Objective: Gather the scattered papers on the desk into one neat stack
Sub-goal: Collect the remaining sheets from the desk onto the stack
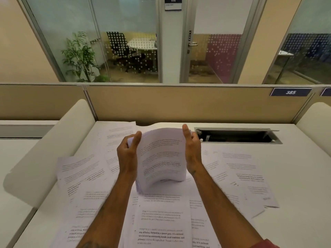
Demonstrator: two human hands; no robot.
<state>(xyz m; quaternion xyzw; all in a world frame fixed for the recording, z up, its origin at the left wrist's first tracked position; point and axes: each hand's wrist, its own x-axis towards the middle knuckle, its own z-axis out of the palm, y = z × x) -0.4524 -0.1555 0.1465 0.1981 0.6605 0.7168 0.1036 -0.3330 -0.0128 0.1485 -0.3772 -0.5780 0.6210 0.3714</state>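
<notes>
- The stack (161,158) stands on its lower edge near the middle of the desk (295,167), bowed and leaning towards the person. The left hand (128,151) pinches its upper left corner with the thumb in front. The right hand (192,149) curls its fingers round the right edge, thumb raised.
- The sheets bow and the lower left corner fans out (it is blurred there). A slack grip could let the sheaf buckle and spill onto the loose sheets (161,226) beneath.
- The stack's foot rests on paper, not bare desk, so squaring it there may skid it or drag the lower pages askew.
- Loose sheets lie spread along the left, right and near edges, so the gathering looks well short of done.
- An open cable hatch (238,136) sits towards the far right corner, and a page pushed that way could slip in.
- Beyond the far edge rises a tan partition (179,102) with a tag (290,92) reading 385. Behind it are glass walls, a door (189,43), a plant (80,56) and a chair (121,49).
</notes>
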